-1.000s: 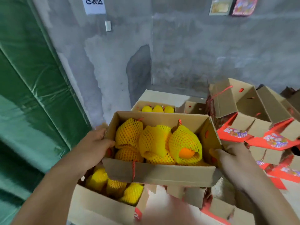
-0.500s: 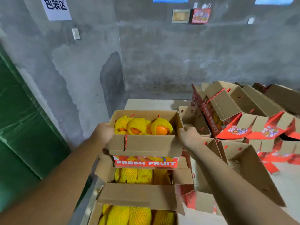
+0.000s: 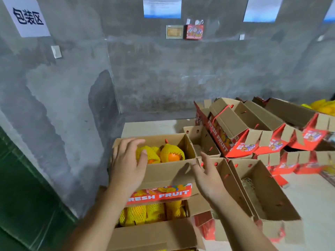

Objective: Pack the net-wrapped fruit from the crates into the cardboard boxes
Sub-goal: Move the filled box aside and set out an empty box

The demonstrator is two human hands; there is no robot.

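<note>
While filled box (image 3: 168, 171) sits atop stack, left hand (image 3: 126, 165) and right hand (image 3: 206, 175) flank it (fingers spread, gripping nothing).

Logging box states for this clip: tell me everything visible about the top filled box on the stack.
The top filled box is brown corrugated cardboard with a red "FRESH FRUIT" band on its front, flaps open. It sits level on another filled box, holding net-wrapped fruit in yellow foam mesh. The left hand reaches over its left edge; the right hand is open at its right corner.

Left: concrete wall (image 3: 59, 115) close beside the filled top box (image 3: 168, 171).
Right: empty open boxes (image 3: 262, 192) crowd in.
Behind: bare desk (image 3: 150, 126).
Above box: open.
</note>
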